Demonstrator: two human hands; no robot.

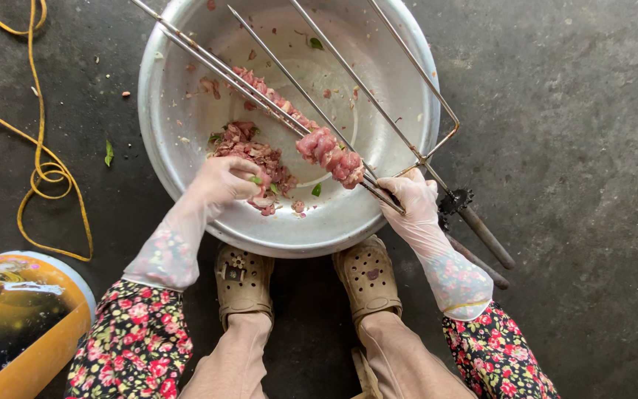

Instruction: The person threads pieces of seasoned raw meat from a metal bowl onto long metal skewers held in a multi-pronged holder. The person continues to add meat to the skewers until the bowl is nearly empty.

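Head view, left hand [224,179]: gloved, fingers pinched on raw meat pieces [256,157] heaped in the metal basin [186,133].
Right hand [413,196]: clenched on skewer [275,92] near its handle end.
Skewer axis: diagonal, upper-left to lower-right; threaded meat [331,153] just right of left hand.

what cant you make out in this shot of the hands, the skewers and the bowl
Head view, the only one:
- Skewers: far ends cut off by the top edge.
- Left hand: fingertips buried in the chopped meat, so what they pinch is hidden.
- Right hand: its grip on the skewers is covered by its own glove and fingers.
- Bowl: far rim cut off at the top.
- Orange container: cut by the left and bottom edges.
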